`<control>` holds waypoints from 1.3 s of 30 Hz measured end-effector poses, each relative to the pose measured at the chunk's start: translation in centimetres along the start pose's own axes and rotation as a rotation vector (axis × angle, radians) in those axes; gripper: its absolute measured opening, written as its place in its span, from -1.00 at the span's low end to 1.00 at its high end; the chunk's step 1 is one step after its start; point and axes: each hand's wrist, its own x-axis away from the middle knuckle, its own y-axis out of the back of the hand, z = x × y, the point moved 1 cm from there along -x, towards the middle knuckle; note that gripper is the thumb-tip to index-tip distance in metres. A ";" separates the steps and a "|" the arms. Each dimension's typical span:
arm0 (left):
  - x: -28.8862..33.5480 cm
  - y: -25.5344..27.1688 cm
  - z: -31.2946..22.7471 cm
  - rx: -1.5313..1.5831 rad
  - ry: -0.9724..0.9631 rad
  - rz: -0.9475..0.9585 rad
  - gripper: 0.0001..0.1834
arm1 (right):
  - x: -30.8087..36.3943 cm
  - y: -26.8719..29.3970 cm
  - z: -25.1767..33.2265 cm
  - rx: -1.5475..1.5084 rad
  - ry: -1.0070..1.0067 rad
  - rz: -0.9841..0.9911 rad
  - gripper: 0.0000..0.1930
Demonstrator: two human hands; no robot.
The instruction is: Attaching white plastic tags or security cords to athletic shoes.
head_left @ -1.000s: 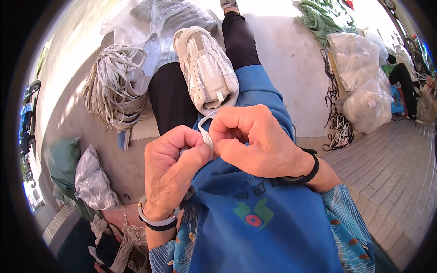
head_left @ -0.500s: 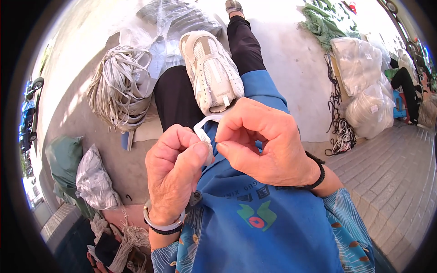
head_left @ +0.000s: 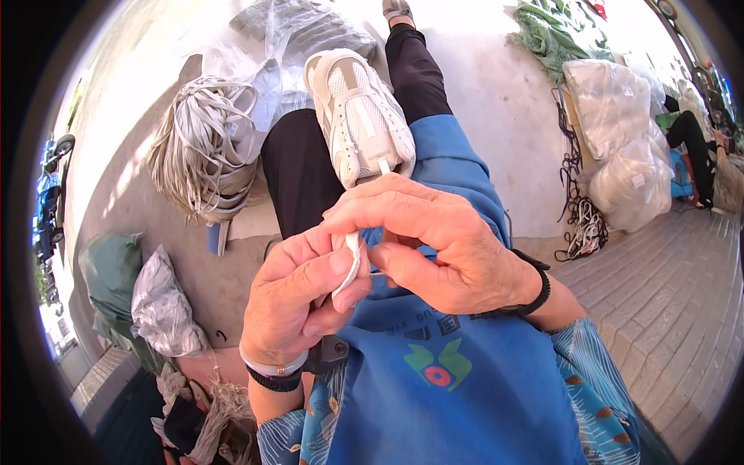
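A white and beige mesh sneaker (head_left: 361, 116) rests on my lap with its toe pointing away; its heel end is hidden behind my hands. My left hand (head_left: 298, 287) is closed, pinching a narrow white strip (head_left: 350, 267) that looks like shoelace or tape between thumb and fingers. Reaching over from the right, my right hand (head_left: 438, 244) has its forefinger bent across to the left fingers. Its thumb tip lies close beside the strip. A thin, needle-like thing seems to show under the right thumb, too small to name. Beneath both hands spreads my blue apron (head_left: 457, 372).
A large bundle of pale grey laces (head_left: 205, 147) stands at left, near clear plastic packs (head_left: 310, 39). Grey and green bags (head_left: 163, 302) lie lower left. At right are stacked plastic-wrapped packs (head_left: 612, 116), dark cords (head_left: 573, 186) and green netting (head_left: 550, 39). Another person's dark-clad leg (head_left: 688, 143) shows far right.
My right hand has moved left, its forefinger now arching over the left fingers. The white strip, looped toward the shoe before, now lies folded along the left fingertips. My left wrist has turned.
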 end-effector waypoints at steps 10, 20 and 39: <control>1.0 -0.1 0.8 -0.182 -0.344 -0.159 -0.79 | 0.2 0.6 1.1 0.046 -0.195 0.058 -0.97; 1.9 -0.5 0.7 -0.375 -0.342 -0.290 -0.88 | 0.2 0.1 1.5 0.023 -0.221 0.109 -0.96; 1.5 -0.3 1.5 -0.772 -0.700 -0.424 -0.93 | 0.2 -1.5 1.7 0.335 0.155 -0.100 -0.79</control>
